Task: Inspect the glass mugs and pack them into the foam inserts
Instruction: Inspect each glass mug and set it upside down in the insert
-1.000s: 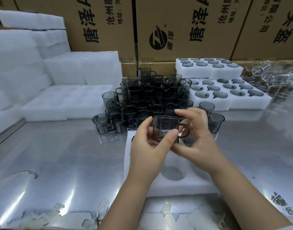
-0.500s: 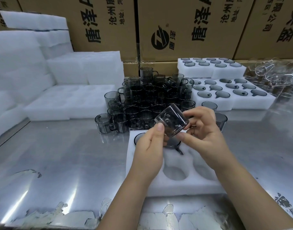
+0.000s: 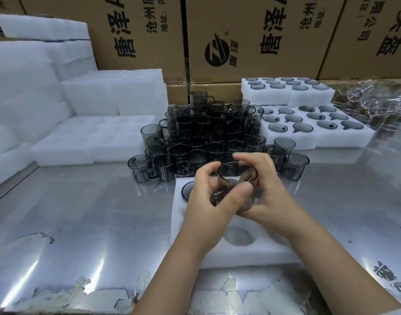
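Note:
Both of my hands hold one smoky grey glass mug [image 3: 237, 178] upright, mouth toward me, just above the white foam insert [image 3: 238, 248] on the steel table. My left hand [image 3: 208, 201] grips its near side with the thumb across the glass. My right hand [image 3: 267, 194] wraps the far and right side. One mug [image 3: 187, 189] sits in the insert's far-left pocket, partly hidden by my left hand. An empty pocket [image 3: 237, 236] shows below my wrists. A pile of grey mugs [image 3: 208, 137] stands behind the insert.
Filled foam inserts [image 3: 308, 128] lie stacked at the back right, with clear glassware [image 3: 376, 98] beyond. Empty foam trays [image 3: 92, 139] and foam blocks [image 3: 24, 87] fill the left. Cardboard boxes [image 3: 240, 37] wall the back. Bare steel table [image 3: 81, 223] lies left of the insert.
The mug went from upright to tilted with its base toward me, and now stands upright again, lower and nearer the insert. Both hands turned it and kept hold.

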